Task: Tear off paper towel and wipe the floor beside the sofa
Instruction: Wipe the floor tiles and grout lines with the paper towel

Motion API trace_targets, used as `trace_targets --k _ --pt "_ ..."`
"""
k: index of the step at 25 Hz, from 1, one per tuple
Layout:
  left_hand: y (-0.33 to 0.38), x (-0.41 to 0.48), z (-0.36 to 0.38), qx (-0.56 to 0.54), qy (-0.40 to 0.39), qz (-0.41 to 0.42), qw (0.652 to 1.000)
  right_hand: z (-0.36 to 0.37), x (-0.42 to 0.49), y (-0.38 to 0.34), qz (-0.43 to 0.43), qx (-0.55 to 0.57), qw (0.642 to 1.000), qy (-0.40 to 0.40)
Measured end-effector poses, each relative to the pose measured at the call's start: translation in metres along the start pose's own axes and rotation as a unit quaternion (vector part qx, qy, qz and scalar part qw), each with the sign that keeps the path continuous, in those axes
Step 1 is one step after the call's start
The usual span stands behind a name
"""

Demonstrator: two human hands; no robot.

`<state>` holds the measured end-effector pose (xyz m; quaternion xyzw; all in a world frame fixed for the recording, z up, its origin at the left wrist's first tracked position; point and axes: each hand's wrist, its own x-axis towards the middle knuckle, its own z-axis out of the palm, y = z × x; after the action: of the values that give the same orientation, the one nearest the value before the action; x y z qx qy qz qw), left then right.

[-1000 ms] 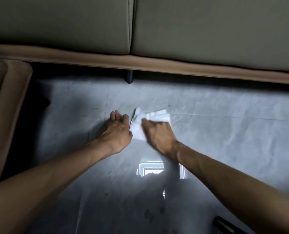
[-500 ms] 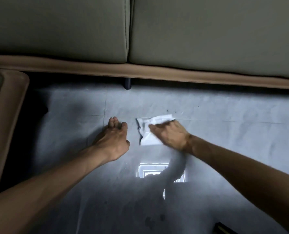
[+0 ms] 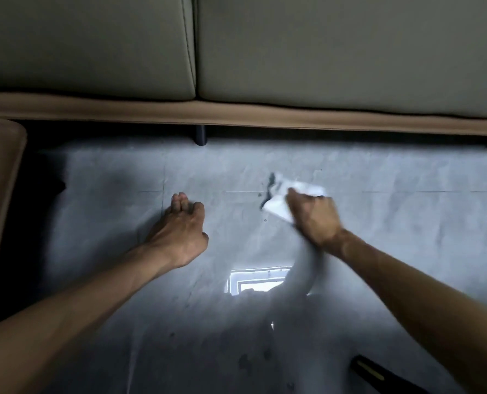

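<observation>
My right hand (image 3: 314, 216) clenches the crumpled towel (image 3: 278, 208) against the floor (image 3: 393, 228) before the sofa (image 3: 322, 52); my left hand (image 3: 179, 231) lies flat (fingers straight) alongside. If dragged fast, the wad could smear the dark spots (image 3: 270, 180) at its sofa-side edge rather than lift them.

White paper towel (image 3: 279, 207) (grey floor (image 3: 407, 223))

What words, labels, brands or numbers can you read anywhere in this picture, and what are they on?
None can be read.
The sofa, floor and paper towel bear no writing.
The dark object at the bottom edge has a yellow mark, too blurred to tell if it is text.
</observation>
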<state>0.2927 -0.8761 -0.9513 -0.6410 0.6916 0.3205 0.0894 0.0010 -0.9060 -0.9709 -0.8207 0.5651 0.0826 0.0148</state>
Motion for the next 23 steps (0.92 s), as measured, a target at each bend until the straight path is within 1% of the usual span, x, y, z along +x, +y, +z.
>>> trace_targets --k 1,2,3,4,5,6,7,8,9,10,11,12,13,14,15,16,17,18,19,20,21,22,23 --pt "-0.003 0.0 0.001 -0.002 0.001 0.004 1.0 -0.004 -0.006 0.035 0.161 -0.004 0.987 0.002" --pt "-0.005 0.0 0.002 -0.005 0.002 0.007 1.0 -0.005 -0.013 0.057 0.324 0.014 0.946 0.014" --pt "-0.004 -0.001 0.004 -0.008 -0.001 0.007 1.0 -0.007 -0.017 0.062 0.444 0.048 0.894 0.041" --pt "-0.002 -0.001 0.005 -0.006 -0.003 0.006 1.0 -0.008 -0.013 0.048 0.492 0.071 0.863 0.084" --pt "-0.001 -0.002 0.004 -0.002 0.0 0.005 1.0 -0.007 0.001 0.019 0.481 0.09 0.865 0.108" --pt "-0.001 -0.003 0.003 0.003 0.001 0.004 1.0 -0.003 0.015 -0.021 0.431 0.131 0.885 0.117" --pt "0.0 -0.003 0.001 0.002 0.004 0.006 1.0 -0.001 0.028 -0.065 0.341 0.145 0.921 0.123" --pt "0.001 -0.005 0.0 -0.002 0.004 0.004 1.0 -0.002 0.032 -0.105 0.212 0.14 0.962 0.098" --pt "-0.001 -0.005 -0.002 -0.007 0.005 0.0 1.0 -0.001 0.028 -0.129 0.079 0.11 0.989 0.067" --pt "-0.003 -0.006 -0.004 -0.015 0.005 -0.004 1.0 -0.005 0.024 -0.134 -0.038 0.098 0.993 0.046" --pt "-0.006 -0.008 -0.004 -0.026 0.005 -0.007 1.0 -0.002 0.022 -0.115 -0.127 0.069 0.989 0.022" --pt "-0.009 -0.009 -0.005 -0.034 0.006 -0.007 0.999 0.0 0.021 -0.081 -0.148 0.022 0.989 0.004" --pt "-0.013 -0.01 -0.005 -0.038 0.008 -0.004 0.999 0.0 0.019 -0.04 -0.085 -0.011 0.996 -0.034" --pt "-0.015 -0.01 -0.004 -0.04 0.009 0.001 0.999 -0.002 0.015 0.002 0.056 -0.026 0.997 -0.047" --pt "-0.017 -0.011 -0.004 -0.045 0.014 0.007 0.999 -0.007 0.009 0.035 0.225 -0.017 0.974 -0.032" --pt "-0.019 -0.012 -0.004 -0.049 0.02 0.017 0.998 -0.008 0.003 0.048 0.37 0.01 0.929 -0.01" --pt "-0.021 -0.016 -0.003 -0.052 0.032 0.03 0.998 -0.005 0.005 0.039 0.455 0.041 0.889 0.021" --pt "-0.025 -0.022 -0.003 -0.056 0.057 0.038 0.996 -0.001 0.019 0.011 0.471 0.058 0.879 0.051" --pt "-0.029 -0.03 -0.002 -0.062 0.099 0.034 0.993 0.0 0.034 -0.022 0.458 0.082 0.883 0.069" --pt "-0.034 -0.04 0.001 -0.064 0.153 0.01 0.986 0.0 0.049 -0.057 0.42 0.099 0.897 0.09" --pt "-0.041 -0.052 0.005 -0.062 0.198 -0.035 0.977 -0.001 0.063 -0.095 0.363 0.116 0.92 0.092" --pt "-0.049 -0.064 0.01 -0.061 0.229 -0.085 0.968 -0.003 0.07 -0.135 0.302 0.135 0.941 0.072" --pt "-0.058 -0.077 0.018 -0.052 0.235 -0.134 0.961 -0.006 0.072 -0.177 0.228 0.145 0.961 0.051"
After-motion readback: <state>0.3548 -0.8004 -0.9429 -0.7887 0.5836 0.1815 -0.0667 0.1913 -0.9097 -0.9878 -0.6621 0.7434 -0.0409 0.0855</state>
